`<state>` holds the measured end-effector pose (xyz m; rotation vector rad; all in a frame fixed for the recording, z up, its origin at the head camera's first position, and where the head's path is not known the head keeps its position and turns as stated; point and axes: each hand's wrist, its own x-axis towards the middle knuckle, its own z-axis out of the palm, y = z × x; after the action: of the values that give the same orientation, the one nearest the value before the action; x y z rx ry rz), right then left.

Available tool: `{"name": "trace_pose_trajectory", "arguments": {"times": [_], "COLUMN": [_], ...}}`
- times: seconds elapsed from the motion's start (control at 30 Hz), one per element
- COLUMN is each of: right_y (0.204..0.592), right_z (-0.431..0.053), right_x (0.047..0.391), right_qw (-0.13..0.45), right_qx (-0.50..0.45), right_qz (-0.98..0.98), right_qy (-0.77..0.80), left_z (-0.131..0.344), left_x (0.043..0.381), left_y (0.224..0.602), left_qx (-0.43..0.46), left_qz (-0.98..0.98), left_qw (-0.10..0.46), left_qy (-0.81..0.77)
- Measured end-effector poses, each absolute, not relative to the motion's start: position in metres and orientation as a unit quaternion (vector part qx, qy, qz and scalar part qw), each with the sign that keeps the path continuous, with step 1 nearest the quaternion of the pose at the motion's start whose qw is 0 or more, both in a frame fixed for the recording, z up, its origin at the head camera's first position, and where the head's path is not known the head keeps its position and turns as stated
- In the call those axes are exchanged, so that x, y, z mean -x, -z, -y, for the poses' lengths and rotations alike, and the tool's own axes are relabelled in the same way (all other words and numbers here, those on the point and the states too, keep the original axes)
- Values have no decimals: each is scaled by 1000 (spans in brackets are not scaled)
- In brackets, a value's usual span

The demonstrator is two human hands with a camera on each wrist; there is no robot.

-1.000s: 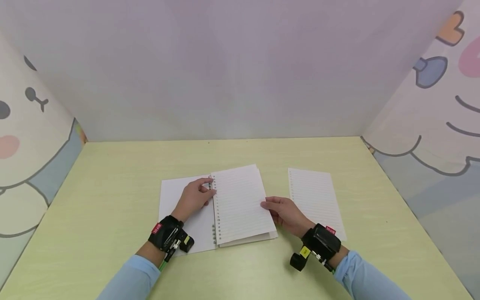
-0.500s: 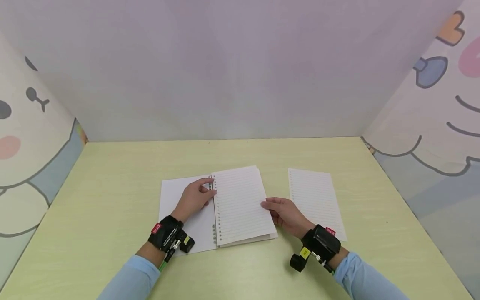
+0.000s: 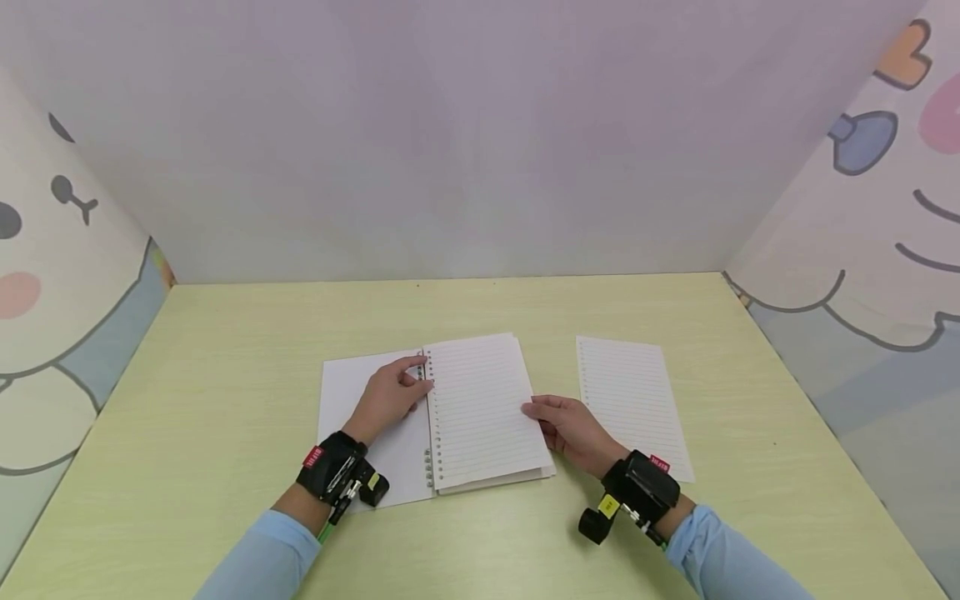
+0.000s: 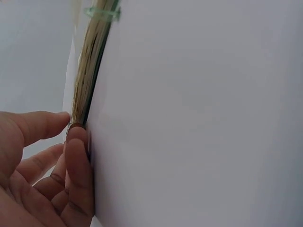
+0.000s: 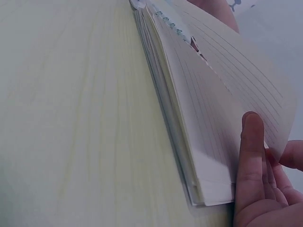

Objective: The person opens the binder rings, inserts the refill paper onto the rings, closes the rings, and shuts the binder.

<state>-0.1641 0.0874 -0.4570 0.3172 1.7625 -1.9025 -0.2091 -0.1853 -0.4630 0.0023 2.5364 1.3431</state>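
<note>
A ring-bound loose-leaf notebook (image 3: 367, 467) lies spread on the table, its white cover to the left. Over its right half is a lined sheet (image 3: 480, 417) with a row of punched holes along its left edge. My left hand (image 3: 390, 396) has thumb and index finger at that holed edge, by the rings (image 3: 429, 471), pinching there; the other fingers curl in. At the sheet's right edge my right hand (image 3: 566, 425) pinches it between thumb and fingers. In the right wrist view the sheet (image 5: 255, 80) bows up above the pages below.
Another lined, hole-punched sheet (image 3: 630, 392) lies flat to the right, partly behind my right hand. The pale wooden table (image 3: 247, 350) meets a plain wall (image 3: 450, 167) at the back and walls with cartoon drawings on both sides.
The lined sheet's top edge has sunk slightly toward the pages beneath. Both hands keep nearly the same place and grip.
</note>
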Motion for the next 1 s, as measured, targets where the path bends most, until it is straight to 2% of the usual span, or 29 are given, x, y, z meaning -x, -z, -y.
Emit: {"name": "trace_pose_trajectory", "arguments": {"times": [1.0], "right_y": [460], "right_z": [-86], "right_x": [165], "right_qw": [252], "right_qx": [-127], "right_qz": [-650], "right_qy": [706], "left_z": [181], "left_x": [208], "left_y": [462], "left_qx": [9], "left_qz": [-900], "left_qw": [140], "left_qy": [-414]}}
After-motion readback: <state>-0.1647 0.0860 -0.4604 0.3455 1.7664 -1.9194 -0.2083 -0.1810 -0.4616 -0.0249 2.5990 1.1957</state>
